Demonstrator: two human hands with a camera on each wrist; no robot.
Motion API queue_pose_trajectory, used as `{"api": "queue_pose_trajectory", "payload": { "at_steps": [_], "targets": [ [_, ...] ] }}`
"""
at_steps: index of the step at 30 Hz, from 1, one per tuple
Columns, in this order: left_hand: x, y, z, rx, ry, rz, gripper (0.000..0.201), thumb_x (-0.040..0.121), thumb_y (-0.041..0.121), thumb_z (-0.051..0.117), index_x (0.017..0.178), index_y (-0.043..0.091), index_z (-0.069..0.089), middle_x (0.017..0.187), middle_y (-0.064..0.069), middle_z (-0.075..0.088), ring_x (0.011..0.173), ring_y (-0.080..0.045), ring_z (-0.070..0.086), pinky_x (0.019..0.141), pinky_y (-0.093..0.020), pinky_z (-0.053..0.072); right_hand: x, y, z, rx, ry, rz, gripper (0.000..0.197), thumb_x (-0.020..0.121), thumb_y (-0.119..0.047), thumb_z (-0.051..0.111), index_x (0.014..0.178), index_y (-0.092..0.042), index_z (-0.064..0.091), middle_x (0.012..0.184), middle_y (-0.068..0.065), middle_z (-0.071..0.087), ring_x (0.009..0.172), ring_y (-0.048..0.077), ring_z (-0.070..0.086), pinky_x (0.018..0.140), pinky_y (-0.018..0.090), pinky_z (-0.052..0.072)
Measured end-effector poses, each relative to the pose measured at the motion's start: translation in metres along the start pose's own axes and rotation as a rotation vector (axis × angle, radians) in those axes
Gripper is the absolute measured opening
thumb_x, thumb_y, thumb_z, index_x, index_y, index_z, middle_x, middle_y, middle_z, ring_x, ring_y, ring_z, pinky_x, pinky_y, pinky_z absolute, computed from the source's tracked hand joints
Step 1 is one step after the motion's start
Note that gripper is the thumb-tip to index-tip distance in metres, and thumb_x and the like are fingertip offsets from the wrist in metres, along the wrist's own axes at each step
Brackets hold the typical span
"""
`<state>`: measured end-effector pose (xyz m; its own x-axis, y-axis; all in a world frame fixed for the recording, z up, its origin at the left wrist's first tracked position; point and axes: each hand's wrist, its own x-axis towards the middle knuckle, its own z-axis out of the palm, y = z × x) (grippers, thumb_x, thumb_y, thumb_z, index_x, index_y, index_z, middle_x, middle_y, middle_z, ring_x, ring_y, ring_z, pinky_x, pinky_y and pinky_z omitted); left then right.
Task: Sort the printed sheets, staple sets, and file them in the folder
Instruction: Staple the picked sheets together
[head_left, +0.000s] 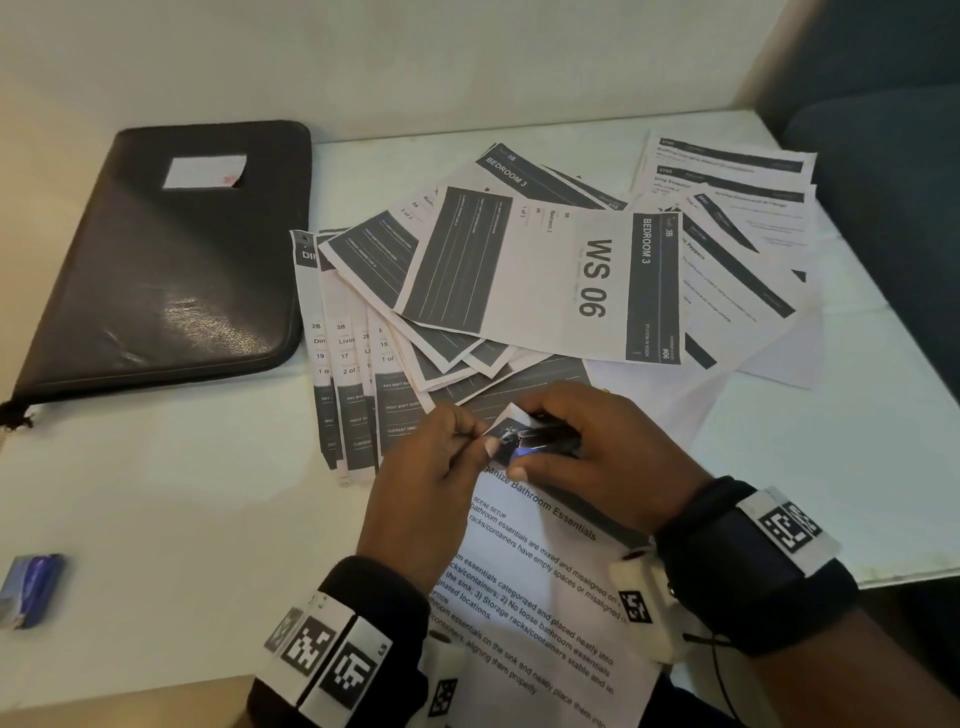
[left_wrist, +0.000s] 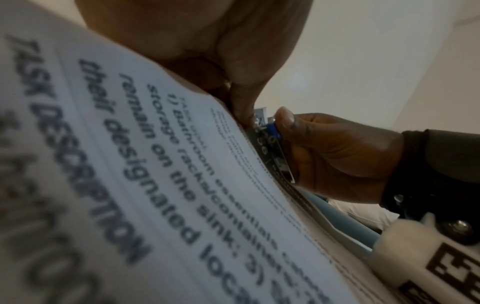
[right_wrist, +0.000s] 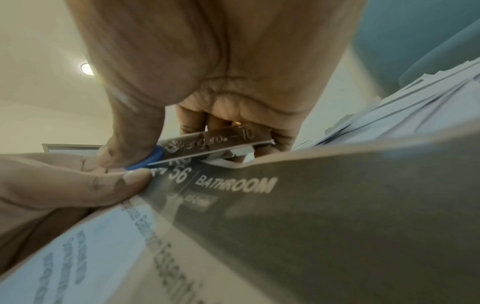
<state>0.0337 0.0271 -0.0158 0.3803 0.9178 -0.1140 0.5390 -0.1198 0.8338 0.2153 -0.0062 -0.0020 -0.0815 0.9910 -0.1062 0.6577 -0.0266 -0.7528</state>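
Blurred white printed sheet (left_wrist: 161, 185) filling foreground, corner pinched by left hand (left_wrist: 207, 51); right hand (left_wrist: 337, 156) beyond, gripping small blue-and-metal stapler (left_wrist: 276, 131) against it.

Your two hands meet at the near middle of the table (head_left: 156, 519), left hand (head_left: 421, 483) beside right hand (head_left: 587, 457), over a sheet (head_left: 545, 587). Behind them loose papers (head_left: 545, 280) lie fanned and overlapping. The folder (head_left: 171, 270) lies far left; a small box (head_left: 31, 587) sits near left.
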Motion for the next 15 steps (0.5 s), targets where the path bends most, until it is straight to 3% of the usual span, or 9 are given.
{"api": "queue_pose_trajectory", "payload": {
  "at_steps": [4,8,10,15],
  "targets": [
    [-0.0018,0.0001,0.0042,-0.002,0.014,0.003,0.009,0.094,0.024,0.057,0.087,0.027,0.054,0.073,0.012,0.063,0.069,-0.003,0.056,0.057,-0.016,0.04,0.001,-0.0002,0.0017,0.044,0.025,-0.016,0.04,0.075,-0.046,0.072,0.109,-0.025,0.065,0.097,-0.012,0.064,0.09,0.003,0.057,0.077,0.02,0.046],
    [-0.0014,-0.0018,0.0061,-0.058,0.045,-0.031,0.008,0.093,0.026,0.058,0.091,0.027,0.051,0.08,0.01,0.07,0.075,-0.004,0.064,0.065,-0.031,0.051,0.001,-0.0001,0.0026,0.05,0.019,-0.031,0.039,0.073,-0.051,0.069,0.105,-0.028,0.066,0.093,-0.013,0.064,0.088,0.004,0.057,0.077,0.025,0.047],
    [-0.0017,-0.0019,0.0058,-0.07,0.059,-0.033,0.01,0.093,0.027,0.059,0.091,0.029,0.049,0.077,0.009,0.07,0.068,-0.005,0.062,0.062,-0.03,0.05,0.0014,-0.0002,0.0043,0.06,0.029,-0.036,0.043,0.072,-0.054,0.067,0.104,-0.026,0.066,0.094,-0.011,0.065,0.088,0.005,0.058,0.076,0.025,0.047],
    [-0.0007,0.0,0.0045,-0.083,0.015,-0.014,0.017,0.094,0.028,0.057,0.102,0.035,0.043,0.064,0.006,0.069,0.045,-0.007,0.041,0.047,-0.023,0.037,0.0019,-0.0012,0.0062,0.059,0.021,-0.019,0.035,0.078,-0.04,0.076,0.108,-0.025,0.067,0.095,-0.011,0.065,0.088,0.006,0.057,0.075,0.025,0.048]
  ]
}}
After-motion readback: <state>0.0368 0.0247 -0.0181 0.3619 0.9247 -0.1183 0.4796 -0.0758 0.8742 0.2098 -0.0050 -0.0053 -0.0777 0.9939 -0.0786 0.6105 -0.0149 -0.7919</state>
